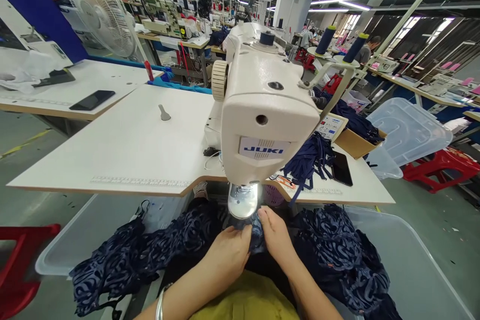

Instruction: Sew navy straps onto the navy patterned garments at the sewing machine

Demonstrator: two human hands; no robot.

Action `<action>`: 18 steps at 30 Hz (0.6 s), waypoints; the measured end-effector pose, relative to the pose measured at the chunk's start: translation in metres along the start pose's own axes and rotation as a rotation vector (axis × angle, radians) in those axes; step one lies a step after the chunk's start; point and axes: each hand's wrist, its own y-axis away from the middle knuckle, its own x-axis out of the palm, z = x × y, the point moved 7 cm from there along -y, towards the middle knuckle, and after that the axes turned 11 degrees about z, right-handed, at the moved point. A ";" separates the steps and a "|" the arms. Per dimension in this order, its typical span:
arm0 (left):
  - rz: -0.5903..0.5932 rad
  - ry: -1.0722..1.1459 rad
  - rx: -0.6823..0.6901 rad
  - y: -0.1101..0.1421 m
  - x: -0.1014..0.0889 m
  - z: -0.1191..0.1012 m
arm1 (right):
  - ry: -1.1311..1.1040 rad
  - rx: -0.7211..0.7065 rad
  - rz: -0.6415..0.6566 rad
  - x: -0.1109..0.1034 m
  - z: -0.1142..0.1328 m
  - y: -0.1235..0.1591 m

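A cream JUKI sewing machine (270, 115) stands right in front of me, its lit metal plate (243, 202) facing my hands. Just below that plate, my left hand (233, 247) grips the edge of a dark blue patterned garment piece (257, 235). My right hand (275, 235) pinches the same fabric from the other side, thumb on top. The fabric between the hands is partly hidden by fingers and the machine head. More navy patterned garments lie to the left (123, 255) and to the right (337, 245).
Clear plastic bins (408, 260) sit either side of my lap. On the white table (112, 145) lies a small grey metal piece (164, 113). Navy straps (309, 162) and a phone (341, 169) lie right of the machine. A red stool (444, 167) stands at the right.
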 end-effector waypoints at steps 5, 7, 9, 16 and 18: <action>0.057 0.028 -0.041 0.003 0.003 0.000 | 0.501 -0.077 -0.024 -0.001 0.002 0.003; -0.029 0.125 -0.062 0.008 -0.010 0.006 | 0.458 -0.079 0.087 -0.003 0.010 0.004; -0.135 0.318 -0.012 0.016 -0.027 0.012 | 0.363 -0.091 0.271 -0.002 0.026 0.009; -0.128 0.651 0.049 0.031 -0.070 0.032 | 0.409 -0.285 0.312 -0.009 0.089 0.012; -0.346 0.391 -0.059 0.036 -0.092 0.039 | 0.533 -0.293 0.131 -0.014 0.094 0.000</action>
